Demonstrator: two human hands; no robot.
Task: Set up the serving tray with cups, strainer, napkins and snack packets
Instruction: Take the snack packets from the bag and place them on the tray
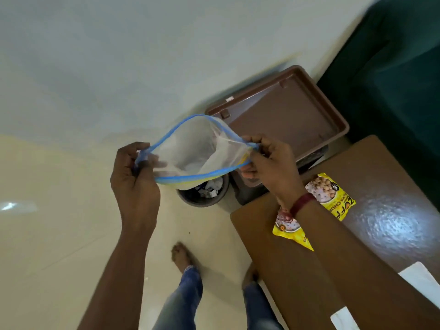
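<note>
Head view: left hand (pixel 135 177) and right hand (pixel 269 163) each pinch the mouth of a clear zip bag (pixel 200 151), holding it open; contents indistinct. Snack packet (pixel 333 198) lies on worktop (pixel 392 222); brown tray (pixel 338 129) beyond it.

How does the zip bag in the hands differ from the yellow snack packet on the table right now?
The zip bag is clear with a blue seal strip; the yellow snack packet is opaque and printed. The bag is held in the air, its mouth pulled open between the left hand and right hand; the packet lies flat on the brown table, untouched. The bag looks larger. Both are thin flexible pouches.
</note>
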